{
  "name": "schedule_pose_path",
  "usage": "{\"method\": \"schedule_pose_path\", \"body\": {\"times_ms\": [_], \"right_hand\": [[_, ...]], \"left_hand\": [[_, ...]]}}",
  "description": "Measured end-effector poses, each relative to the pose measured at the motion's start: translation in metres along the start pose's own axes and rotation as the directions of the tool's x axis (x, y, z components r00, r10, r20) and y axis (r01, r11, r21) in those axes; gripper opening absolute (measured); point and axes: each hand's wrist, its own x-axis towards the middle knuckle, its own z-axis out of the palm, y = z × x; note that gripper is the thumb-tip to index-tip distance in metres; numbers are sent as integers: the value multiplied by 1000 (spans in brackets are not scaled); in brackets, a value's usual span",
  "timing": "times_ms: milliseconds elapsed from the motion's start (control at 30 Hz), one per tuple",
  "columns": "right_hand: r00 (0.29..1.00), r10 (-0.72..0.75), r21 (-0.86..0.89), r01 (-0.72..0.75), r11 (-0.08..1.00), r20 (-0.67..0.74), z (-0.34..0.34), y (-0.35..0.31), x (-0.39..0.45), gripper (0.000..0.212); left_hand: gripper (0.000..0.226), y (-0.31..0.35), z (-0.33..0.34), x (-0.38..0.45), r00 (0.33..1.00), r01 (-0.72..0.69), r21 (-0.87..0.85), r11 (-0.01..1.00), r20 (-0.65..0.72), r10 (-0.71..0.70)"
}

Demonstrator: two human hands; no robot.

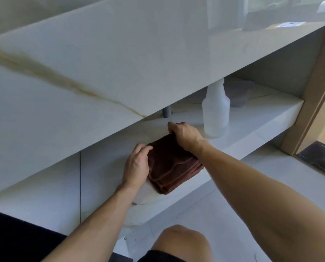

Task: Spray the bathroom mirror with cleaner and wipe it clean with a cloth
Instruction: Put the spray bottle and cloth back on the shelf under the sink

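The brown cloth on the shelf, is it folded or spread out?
Folded: the brown cloth shows stacked layered edges at its near end.

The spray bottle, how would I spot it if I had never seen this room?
Find the long marble countertop and look at the open shelf beneath it. The spray bottle stands upright there, to the right of the folded brown cloth that both hands are on. It is the only tall, translucent white thing on the shelf, its top hidden by the counter's edge.
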Motion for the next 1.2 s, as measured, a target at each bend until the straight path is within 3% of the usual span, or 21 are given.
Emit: {"method": "schedule_pose_path", "body": {"times_ms": [167, 333, 433, 667, 800, 967, 1067, 1133, 1200], "right_hand": [[999, -49, -17, 49, 999, 15, 10, 9, -12, 26], [994, -82, -198, 96, 976, 77, 13, 14, -17, 43], [993, -83, -219, 100, 971, 85, 13, 14, -18, 47], [984, -66, -217, 101, 971, 164, 14, 14, -8, 52], [989, -87, -213, 111, 971, 120, 16, 13, -7, 51], [984, -166, -218, 177, 960, 70, 15, 12, -11, 46], [977, -191, -202, 208, 957, 99, 22, 3, -15, 49], [970, -172, -186, 204, 961, 173, 29, 0, -19, 57], [962, -154, -199, 200, 960, 224, 32, 2, -20, 62]], "left_hand": [[46, 0, 8, -1, 999, 34, 38, 999, 35, -35], [45, 0, 8, 2, 998, 41, 78, 996, 39, -44], [49, -1, 7, 4, 997, 34, 91, 995, 63, -40], [50, -13, 6, 24, 990, 68, 178, 982, 114, -89], [45, -12, 5, 24, 981, 95, 196, 976, 145, -125], [34, 5, 3, 25, 996, 66, 183, 981, 47, -76], [49, 22, 11, 24, 952, 195, 100, 976, 219, -212], [63, 24, 23, 17, 895, 232, 196, 953, 340, -288], [70, 20, 35, 11, 872, 229, 274, 934, 369, -322]]}}
